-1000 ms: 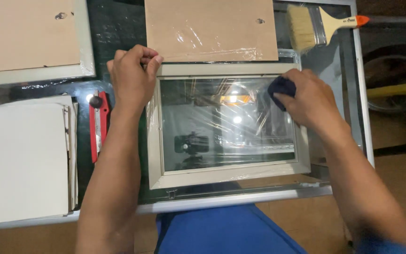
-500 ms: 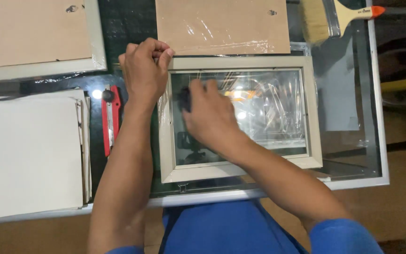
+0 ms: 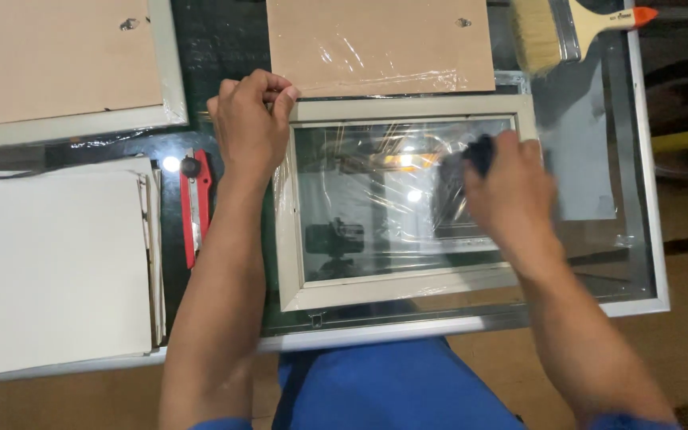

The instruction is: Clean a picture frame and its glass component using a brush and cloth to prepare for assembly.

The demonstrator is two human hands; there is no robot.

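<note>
Left hand pinches the picture frame at its ten-o'clock corner; blurred right hand seemingly clutches a dark cloth at two o'clock.

Clear plastic wrapping covers the lower part of a tan backing board at the top of the glass worktable, its creases catching the light. More clear film wraps the left side of a pale picture frame at the centre. No labels, signs or screens are in view.
</note>
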